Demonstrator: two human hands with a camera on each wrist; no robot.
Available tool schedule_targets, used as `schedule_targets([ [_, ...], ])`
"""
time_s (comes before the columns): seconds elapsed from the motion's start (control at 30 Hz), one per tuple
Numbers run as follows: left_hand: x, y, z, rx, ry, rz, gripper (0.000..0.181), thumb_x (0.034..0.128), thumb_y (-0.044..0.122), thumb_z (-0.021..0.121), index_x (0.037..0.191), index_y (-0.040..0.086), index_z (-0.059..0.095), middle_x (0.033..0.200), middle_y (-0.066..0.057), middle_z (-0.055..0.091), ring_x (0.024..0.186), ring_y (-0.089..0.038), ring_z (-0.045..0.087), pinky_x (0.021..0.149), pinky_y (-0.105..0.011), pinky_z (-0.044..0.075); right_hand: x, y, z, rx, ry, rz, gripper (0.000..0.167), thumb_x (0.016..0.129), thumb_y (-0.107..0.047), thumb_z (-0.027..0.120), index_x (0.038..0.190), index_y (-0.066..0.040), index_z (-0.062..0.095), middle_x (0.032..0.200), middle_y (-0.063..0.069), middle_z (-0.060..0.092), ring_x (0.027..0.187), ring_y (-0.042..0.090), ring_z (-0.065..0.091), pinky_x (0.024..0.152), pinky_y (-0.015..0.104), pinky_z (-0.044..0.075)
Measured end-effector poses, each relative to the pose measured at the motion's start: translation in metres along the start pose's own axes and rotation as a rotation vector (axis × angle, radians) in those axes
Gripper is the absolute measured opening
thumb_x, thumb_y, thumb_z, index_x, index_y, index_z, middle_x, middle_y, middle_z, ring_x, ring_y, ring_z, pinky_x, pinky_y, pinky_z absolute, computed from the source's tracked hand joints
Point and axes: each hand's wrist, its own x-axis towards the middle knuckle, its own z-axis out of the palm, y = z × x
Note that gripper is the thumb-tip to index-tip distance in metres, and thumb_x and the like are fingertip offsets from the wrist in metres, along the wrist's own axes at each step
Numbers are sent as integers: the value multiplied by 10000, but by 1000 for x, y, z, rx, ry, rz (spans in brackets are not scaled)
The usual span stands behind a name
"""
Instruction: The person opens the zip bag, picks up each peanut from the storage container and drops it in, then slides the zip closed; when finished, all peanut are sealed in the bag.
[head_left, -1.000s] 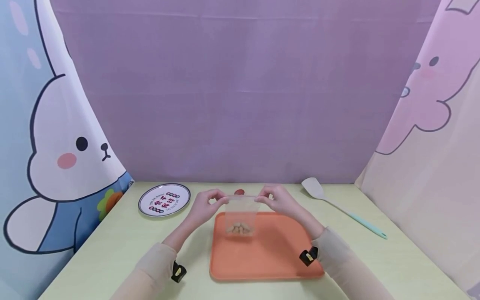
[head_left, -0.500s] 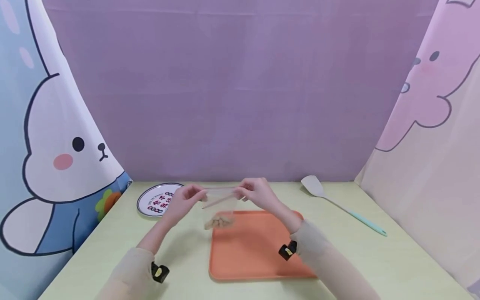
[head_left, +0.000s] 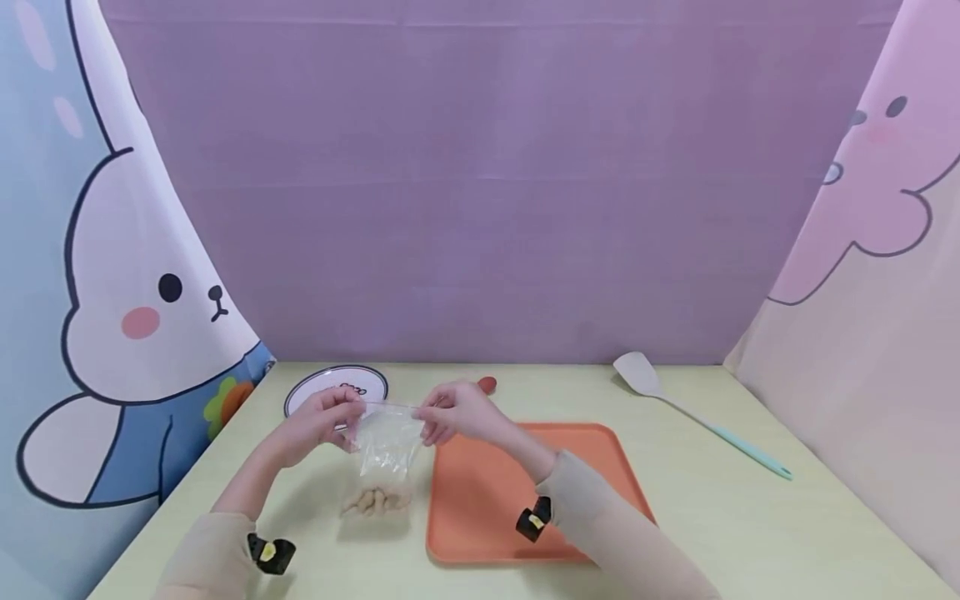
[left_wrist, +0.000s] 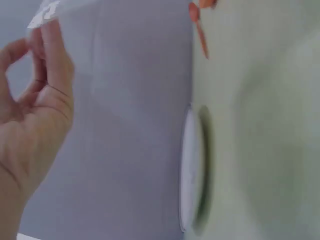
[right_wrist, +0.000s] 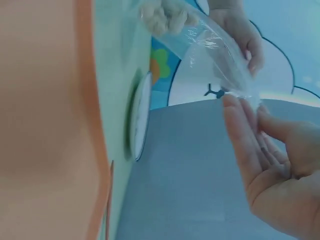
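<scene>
A clear plastic bag [head_left: 390, 446] hangs between both hands, left of the tray in the head view. Pale, lumpy pieces [head_left: 375, 500] lie at its bottom; their kind is unclear. My left hand [head_left: 318, 427] pinches the bag's upper left corner, and my right hand [head_left: 459, 410] pinches the upper right one. In the right wrist view, the right thumb and fingertips meet on the bag's top edge [right_wrist: 252, 95], and the pale pieces [right_wrist: 167, 17] show through the plastic. The left wrist view catches only a strip of the bag [left_wrist: 55, 12] above the left fingertips.
Behind the left hand, a white plate [head_left: 322, 382] with a dark rim is partly covered. An orange tray [head_left: 487, 521] lies right of the bag, under the right forearm. A red spoon-like thing [head_left: 487, 385] is at the back. A spatula [head_left: 639, 375] with a mint handle lies at right.
Both hands have carried the bag left, from above the tray to beside it, and lower towards the front. The left hand now covers part of the plate.
</scene>
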Motion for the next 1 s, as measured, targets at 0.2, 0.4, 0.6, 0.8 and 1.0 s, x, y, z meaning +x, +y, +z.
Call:
schedule_targets([
  [0.2, 12, -23, 9, 81, 101, -168, 356, 954, 236, 546, 1098, -87, 511, 888, -83, 585, 795, -144, 604, 739, -375, 582, -5, 16, -10, -140, 44, -24, 194, 917, -208, 608, 1021, -61, 678, 897, 123, 699, 738, 144, 676, 668, 265, 570],
  [0.4, 19, -33, 17, 238, 215, -212, 372, 895, 91, 595, 1177, -124, 482, 975, -168, 598, 764, -171, 615, 694, -343, 582, -14, 27, -28, -202, 87, -49, 193, 934, -179, 579, 1038, -51, 679, 932, 119, 689, 808, 207, 680, 707, 280, 568],
  [0.6, 19, -36, 24, 493, 155, -239, 588, 745, 11, 697, 1248, -162, 448, 930, -169, 597, 724, -177, 585, 636, -312, 550, -30, 32, -45, -232, 102, -39, 190, 932, -186, 581, 1010, -46, 684, 904, 112, 700, 823, 204, 677, 744, 343, 567],
  [0.8, 19, -37, 23, 593, 216, -222, 582, 776, 104, 708, 1245, -142, 467, 1011, -216, 606, 858, -274, 597, 741, -378, 544, -48, 35, -66, -284, 120, -67, 174, 935, -194, 578, 1000, -69, 681, 907, 128, 696, 812, 188, 669, 758, 306, 559],
  [1.0, 18, -33, 9, 640, 342, -8, 326, 908, 159, 596, 1152, -56, 597, 1044, -208, 658, 858, -266, 630, 711, -314, 524, -62, 44, -95, -421, 180, -79, 156, 926, -229, 594, 996, -132, 693, 903, 35, 702, 832, 163, 656, 740, 266, 538],
])
